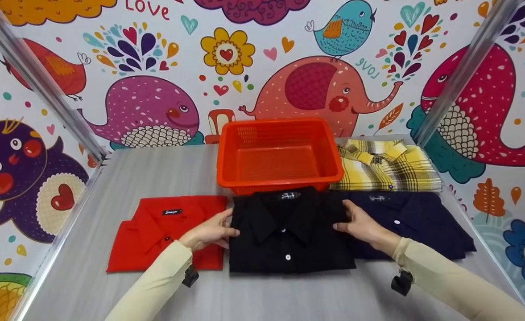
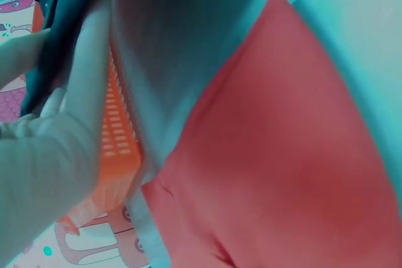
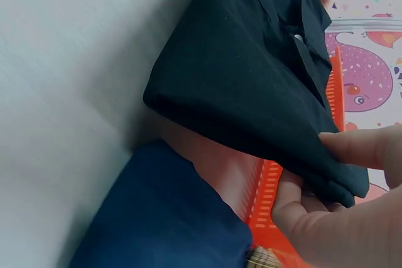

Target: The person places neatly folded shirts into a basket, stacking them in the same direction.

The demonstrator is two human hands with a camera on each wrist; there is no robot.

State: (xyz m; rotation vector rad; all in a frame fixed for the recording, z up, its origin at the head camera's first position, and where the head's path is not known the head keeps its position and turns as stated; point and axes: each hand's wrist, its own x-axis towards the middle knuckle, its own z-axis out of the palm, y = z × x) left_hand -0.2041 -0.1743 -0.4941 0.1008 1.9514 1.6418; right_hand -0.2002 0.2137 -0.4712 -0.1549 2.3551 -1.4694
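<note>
A folded black shirt [image 1: 262, 249] with white buttons is held up off the table between both hands, just in front of the orange basket [image 1: 280, 182]. My left hand [image 1: 211, 229] grips its left edge, thumb on top and fingers beneath. On the opposite edge my right hand [image 1: 364, 226] pinches the cloth; the right wrist view shows the thumb above and curled fingers under the black shirt [image 3: 232, 86]. A folded red shirt [image 1: 155, 240] lies left of it, below my left hand. The folded navy shirt [image 1: 416, 227] lies under and beside my right hand.
Behind the navy shirt lies a folded yellow plaid shirt [image 1: 391, 171], right of the basket. A grey table [image 1: 164, 174] carries everything. Metal posts [image 1: 463, 71] stand at the back corners before a patterned wall [image 1: 253, 18].
</note>
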